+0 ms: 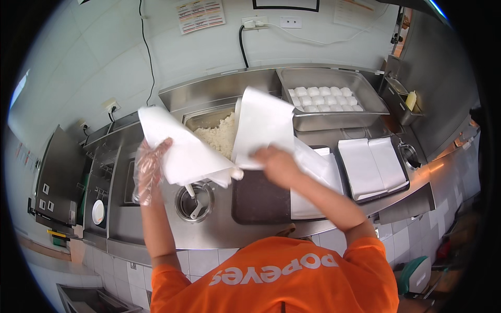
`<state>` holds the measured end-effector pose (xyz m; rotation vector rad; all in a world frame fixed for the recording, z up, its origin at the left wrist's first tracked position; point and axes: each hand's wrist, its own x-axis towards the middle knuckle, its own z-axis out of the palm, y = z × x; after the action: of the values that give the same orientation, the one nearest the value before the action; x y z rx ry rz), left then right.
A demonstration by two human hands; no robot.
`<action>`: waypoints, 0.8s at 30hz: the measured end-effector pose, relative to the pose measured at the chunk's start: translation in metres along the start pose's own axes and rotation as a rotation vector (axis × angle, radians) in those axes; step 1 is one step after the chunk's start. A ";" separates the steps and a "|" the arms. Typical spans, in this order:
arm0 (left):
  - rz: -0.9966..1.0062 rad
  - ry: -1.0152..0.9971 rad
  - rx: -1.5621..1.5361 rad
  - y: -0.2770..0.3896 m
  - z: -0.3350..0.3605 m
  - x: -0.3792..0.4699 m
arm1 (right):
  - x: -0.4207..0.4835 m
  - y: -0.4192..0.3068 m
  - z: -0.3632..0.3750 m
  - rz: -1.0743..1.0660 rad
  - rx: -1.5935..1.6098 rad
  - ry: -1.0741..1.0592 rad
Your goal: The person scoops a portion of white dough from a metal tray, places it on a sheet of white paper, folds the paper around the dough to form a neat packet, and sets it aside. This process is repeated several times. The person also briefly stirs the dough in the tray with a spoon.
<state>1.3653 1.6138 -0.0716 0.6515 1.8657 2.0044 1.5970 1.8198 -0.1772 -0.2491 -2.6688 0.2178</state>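
My left hand [152, 168], in a clear plastic glove, grips a stack of white paper sheets [184, 146] raised above the steel counter. My right hand [278, 166] appears bare and somewhat blurred; it is at the lower edge of another white sheet [266, 125], also raised. Behind the sheets, partly hidden, is a steel pan of white rice [219, 135]. Below my right hand lies a dark tray [260, 199], with white sheets [309, 203] over its right part. A second dark tray farther right bears two side-by-side stacks of white paper [372, 168].
A deep steel pan [332, 121] at the back right holds several rows of white wrapped portions [325, 99]. White-handled utensils [197, 209] stand in a round steel well [178, 203] at the front left. A squeeze bottle [411, 100] is in a narrow container at far right.
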 end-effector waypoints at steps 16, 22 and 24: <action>1.054 -0.685 0.929 -0.039 0.095 -0.001 | -0.110 -0.025 0.105 -0.009 0.349 -0.474; 0.832 -1.057 1.242 -0.181 0.116 -0.105 | -0.132 -0.025 0.071 -0.040 0.536 -0.575; 0.681 -1.078 1.297 -0.212 0.115 -0.121 | -0.138 -0.027 0.050 -0.008 0.650 -0.654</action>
<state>1.5138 1.6661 -0.2910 2.2678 1.9669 0.0137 1.6928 1.7594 -0.2745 0.0599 -3.0138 1.3259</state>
